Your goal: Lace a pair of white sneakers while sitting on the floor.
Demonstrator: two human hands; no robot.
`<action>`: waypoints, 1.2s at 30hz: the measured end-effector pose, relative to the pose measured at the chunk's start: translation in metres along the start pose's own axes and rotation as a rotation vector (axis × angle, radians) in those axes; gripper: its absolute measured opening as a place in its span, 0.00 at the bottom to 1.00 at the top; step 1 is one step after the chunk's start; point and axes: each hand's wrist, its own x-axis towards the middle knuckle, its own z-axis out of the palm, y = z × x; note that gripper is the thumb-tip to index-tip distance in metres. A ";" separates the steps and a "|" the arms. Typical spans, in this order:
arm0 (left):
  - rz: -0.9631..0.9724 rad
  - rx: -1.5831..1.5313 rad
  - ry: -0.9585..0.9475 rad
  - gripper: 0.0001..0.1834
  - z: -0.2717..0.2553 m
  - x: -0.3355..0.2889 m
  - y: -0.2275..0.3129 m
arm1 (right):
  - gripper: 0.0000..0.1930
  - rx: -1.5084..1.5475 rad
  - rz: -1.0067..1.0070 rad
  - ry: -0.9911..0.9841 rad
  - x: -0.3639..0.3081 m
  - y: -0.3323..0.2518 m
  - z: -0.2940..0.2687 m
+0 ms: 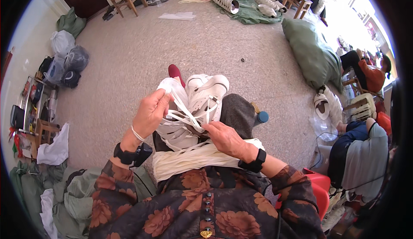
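Note:
Several white sneakers (217,86) lie together on my lap, toes pointing away from me. Loose white shoelaces (186,111) loop across the top of them. My left hand (148,112), closed in a pinch, holds a lace up at the left side of the shoes. On the right, my right hand (228,142) pinches a lace close to the shoe's opening, its fingertips partly hiding the lace. Across my lap, nearer my body, lies a thick bundle of off-white laces (185,163).
A blue-capped bottle (261,117) stands right of my knee. Beside me is a red plastic stool (316,191). A large green sack (312,52) lies farther right, near seated people. Bags (62,43) and a small shelf (32,101) line the left wall.

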 end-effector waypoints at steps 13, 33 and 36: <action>0.111 0.215 0.006 0.14 0.010 0.002 -0.019 | 0.18 -0.076 -0.014 0.021 -0.005 -0.008 0.012; -0.074 -0.352 -0.140 0.15 0.003 -0.038 0.049 | 0.15 0.138 0.033 0.032 -0.025 -0.001 0.030; -0.204 -0.654 -0.403 0.16 0.006 -0.060 0.070 | 0.16 0.716 0.430 0.108 -0.012 0.001 0.030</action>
